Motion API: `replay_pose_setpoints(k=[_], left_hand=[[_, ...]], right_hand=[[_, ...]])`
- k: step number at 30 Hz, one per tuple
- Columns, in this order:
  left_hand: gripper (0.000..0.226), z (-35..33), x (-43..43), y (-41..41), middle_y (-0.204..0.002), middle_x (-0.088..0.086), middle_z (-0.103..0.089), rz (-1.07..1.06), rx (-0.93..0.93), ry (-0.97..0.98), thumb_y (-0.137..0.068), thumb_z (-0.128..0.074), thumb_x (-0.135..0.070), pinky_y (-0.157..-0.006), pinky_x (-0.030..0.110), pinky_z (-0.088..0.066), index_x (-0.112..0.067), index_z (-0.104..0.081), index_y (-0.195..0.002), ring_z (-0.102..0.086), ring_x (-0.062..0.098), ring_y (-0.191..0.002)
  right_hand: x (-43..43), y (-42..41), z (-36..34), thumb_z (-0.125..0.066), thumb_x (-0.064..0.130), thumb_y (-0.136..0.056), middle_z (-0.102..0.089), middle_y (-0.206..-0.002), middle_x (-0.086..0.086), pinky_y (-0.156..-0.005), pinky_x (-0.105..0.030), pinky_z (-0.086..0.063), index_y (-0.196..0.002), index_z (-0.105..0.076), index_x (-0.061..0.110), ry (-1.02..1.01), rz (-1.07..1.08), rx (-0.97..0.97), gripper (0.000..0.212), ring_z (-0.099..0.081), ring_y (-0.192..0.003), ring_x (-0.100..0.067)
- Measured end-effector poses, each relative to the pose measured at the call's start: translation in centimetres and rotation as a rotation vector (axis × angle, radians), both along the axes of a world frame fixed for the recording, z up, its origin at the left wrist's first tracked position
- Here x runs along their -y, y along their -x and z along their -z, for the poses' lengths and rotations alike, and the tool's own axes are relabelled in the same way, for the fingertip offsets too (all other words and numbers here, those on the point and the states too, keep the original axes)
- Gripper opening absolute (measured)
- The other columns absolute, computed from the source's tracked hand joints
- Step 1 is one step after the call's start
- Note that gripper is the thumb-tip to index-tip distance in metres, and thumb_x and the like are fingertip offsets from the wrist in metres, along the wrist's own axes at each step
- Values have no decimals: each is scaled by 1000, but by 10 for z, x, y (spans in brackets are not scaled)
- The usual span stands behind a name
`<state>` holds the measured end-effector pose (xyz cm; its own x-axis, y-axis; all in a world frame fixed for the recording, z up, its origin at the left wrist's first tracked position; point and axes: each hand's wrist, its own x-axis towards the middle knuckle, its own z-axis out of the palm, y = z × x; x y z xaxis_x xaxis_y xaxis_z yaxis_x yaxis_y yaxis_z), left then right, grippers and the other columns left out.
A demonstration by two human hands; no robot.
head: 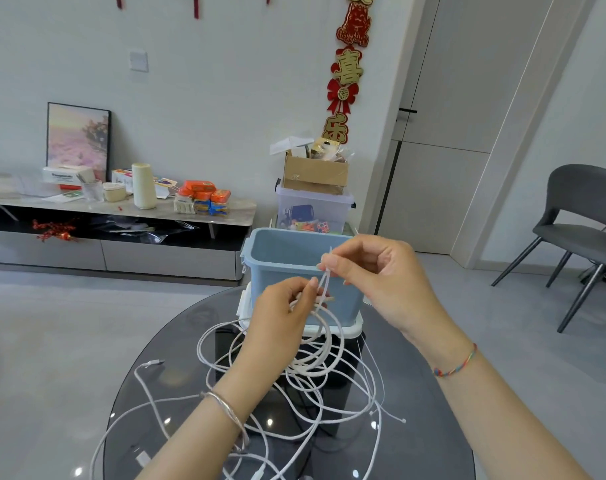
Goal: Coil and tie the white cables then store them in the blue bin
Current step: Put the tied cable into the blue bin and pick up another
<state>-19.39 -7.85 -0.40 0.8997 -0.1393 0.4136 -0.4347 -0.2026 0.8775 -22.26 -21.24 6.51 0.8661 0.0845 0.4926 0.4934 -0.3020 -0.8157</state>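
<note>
white cable coil (pixel 317 355) hangs above the table, just in front of the blue bin (pixel 287 251) | left hand (pixel 281 317) grips its top | right hand (pixel 374 271) pinches thin white tie (pixel 325 278) rising from it | loose cables (pixel 177 403) sprawl on round glass table (pixel 177 341)

One head-worn wide-angle view looks forward and down from the near edge of the round glass desk (pixel 177 341). It sits close above the desk, with the blue bin (pixel 284 258) at the far edge and a wall (pixel 225 98) beyond.
</note>
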Motion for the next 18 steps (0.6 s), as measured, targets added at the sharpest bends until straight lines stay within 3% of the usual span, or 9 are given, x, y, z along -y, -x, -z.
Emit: replay_pose_setpoints(k=[4, 9, 12, 14, 16, 18], left_hand=[[28, 4, 2, 0, -81, -10, -71, -39, 25, -42, -98, -46, -29, -76, 24, -48, -33, -63, -76, -64, 9, -84], [30, -5, 2, 0, -72, -21, -68, -39, 41, -15, -98, -47, -28, -68, 9, -43, -35, -64, -74, -62, -7, -77], [28, -12, -2, -6, -47, -27, -54, -30, 42, 14, -99, -48, -22, -55, 7, -35, -18, -68, -80, -53, -11, -54], [28, -11, -6, -9, -41, -26, -48, -36, 31, 11, -99, -48, -20, -48, 8, -32, -6, -69, -87, -46, -9, -45], [27, -10, -7, -10, -39, -24, -47, -17, -8, 26, -99, -47, -18, -46, 7, -31, -4, -68, -88, -44, -9, -42], [27, -9, -6, -10, -36, -20, -45, -15, -42, 39, -99, -46, -14, -44, 6, -31, -8, -61, -77, -43, -8, -38]], right_hand=[[2, 0, 1, -69, 9, -82, -73, -73, -5, -62, -15, -50, -78, -69, 5, 37, 10, 58, 6, -69, -67, -12], [1, 0, 6, -67, 9, -84, -71, -76, -2, -73, -13, -50, -80, -68, 7, 126, 100, 354, 5, -67, -74, -9], [-1, -2, 12, -67, 7, -84, -71, -76, 1, -73, -15, -51, -81, -69, 8, 75, 74, 341, 4, -67, -74, -9], [-2, -2, 18, -67, 5, -83, -71, -76, 1, -72, -16, -52, -81, -69, 8, 29, 22, 305, 4, -67, -71, -9], [-3, -2, 22, -67, 6, -84, -70, -78, 2, -72, -16, -52, -82, -69, 7, 59, 15, 353, 3, -67, -72, -6], [-3, -3, 24, -67, 9, -85, -69, -79, 3, -73, -17, -52, -84, -70, 6, 194, 43, 479, 4, -66, -75, -5]])
